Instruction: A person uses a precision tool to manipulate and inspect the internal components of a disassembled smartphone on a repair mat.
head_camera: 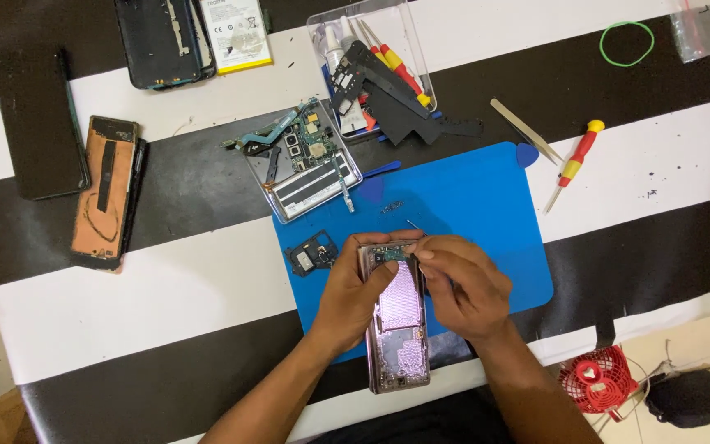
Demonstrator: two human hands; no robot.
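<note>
Two hands are engaged on an opened phone frame [398, 325], which is held upright along its length over the near edge of the blue work mat [486, 205]. The left hand [353, 292] is clamped around the left side of the frame, with the thumb laid across its upper edge. The right hand [463, 288] is closed in a pinch at the upper right corner of the frame, where a small circuit board [392, 255] is seated; a thin metal tool tip appears to project just above that hand, though its kind cannot be told.

For good execution, the frame is best kept steady by the left hand while only light pressure is applied at the board, so that connectors and flex cables are not strained. Force should be directed along the plane of the frame, not into it.

A small black component [306, 260] lies on the mat just left of the frame. Beyond the frame, a clear tray of removed parts [306, 160] rests at the far left corner of the mat. Well to the right of the frame, a red-and-yellow screwdriver [573, 164] and tweezers [526, 130] lie on the striped desk [125, 304]. Loose parts are best kept on the mat.
</note>
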